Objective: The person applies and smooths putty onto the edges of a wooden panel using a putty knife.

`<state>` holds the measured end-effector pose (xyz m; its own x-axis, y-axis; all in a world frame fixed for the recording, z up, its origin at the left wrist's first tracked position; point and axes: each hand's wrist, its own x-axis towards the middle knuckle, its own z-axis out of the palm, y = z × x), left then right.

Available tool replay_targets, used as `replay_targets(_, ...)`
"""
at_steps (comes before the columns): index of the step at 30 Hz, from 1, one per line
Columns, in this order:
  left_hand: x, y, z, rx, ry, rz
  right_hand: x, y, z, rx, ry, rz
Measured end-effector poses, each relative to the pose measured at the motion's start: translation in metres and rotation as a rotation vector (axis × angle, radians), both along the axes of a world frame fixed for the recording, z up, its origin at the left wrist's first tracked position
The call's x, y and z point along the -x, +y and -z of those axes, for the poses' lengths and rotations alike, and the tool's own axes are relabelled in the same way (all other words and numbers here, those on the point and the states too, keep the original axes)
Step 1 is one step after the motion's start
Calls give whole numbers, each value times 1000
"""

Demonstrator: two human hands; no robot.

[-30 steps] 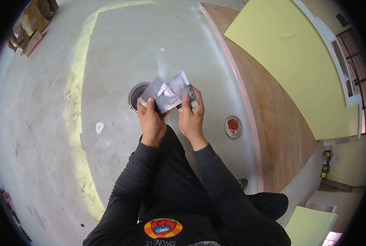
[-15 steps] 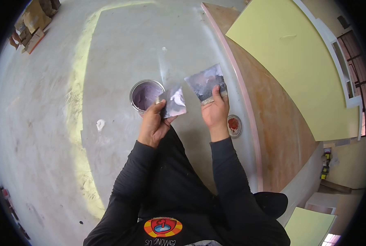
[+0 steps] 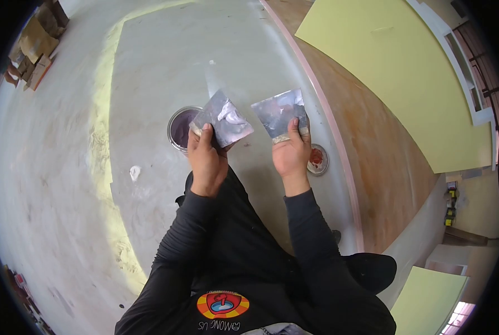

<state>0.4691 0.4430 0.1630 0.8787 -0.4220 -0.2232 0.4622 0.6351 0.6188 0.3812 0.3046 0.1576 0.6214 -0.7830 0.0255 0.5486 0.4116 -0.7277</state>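
surface: a grey concrete floor [image 3: 149, 67], smeared pale yellow at the left, with a white blob [image 3: 135, 173] on it. a wooden board [image 3: 383, 162] and a yellow-green panel [image 3: 395, 72] lie at the right; cardboard boxes [image 3: 34, 44] sit at the far left.

writing: the shirt print [image 3: 222, 305] reads "among us", upside down.

left hand [image 3: 206, 162] – grip closed on the base of the left blade [image 3: 222, 118], which carries a dab of white putty [image 3: 231, 116] and partly covers an open can [image 3: 177, 127] on the floor. right hand [image 3: 291, 157] – grip closed on the right blade [image 3: 279, 114], thumb on its face. the blades are apart. a red-stained lid [image 3: 318, 159] lies just beside the right hand.
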Motion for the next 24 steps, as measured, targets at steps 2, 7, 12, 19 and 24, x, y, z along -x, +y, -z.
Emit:
replay_targets(2, 10, -9, 10, -17, -22, 7, -2, 7, -4, 50, -1, 37)
replay_targets(7, 25, -33, 19, 0, -64, 9, 4, 16, 3, 335, 148, 83)
replay_targets(12, 29, -43, 26, -80, -141, 15, 31, 4, 13, 650, 320, 22)
replay_targets(19, 32, -56, 32, -181, -157, 91, 112, -35, 55, 1151, 791, -148)
replay_targets(24, 25, -49, 57, -72, -137, 269, 209, -90, 167, 1113, 1263, 26)
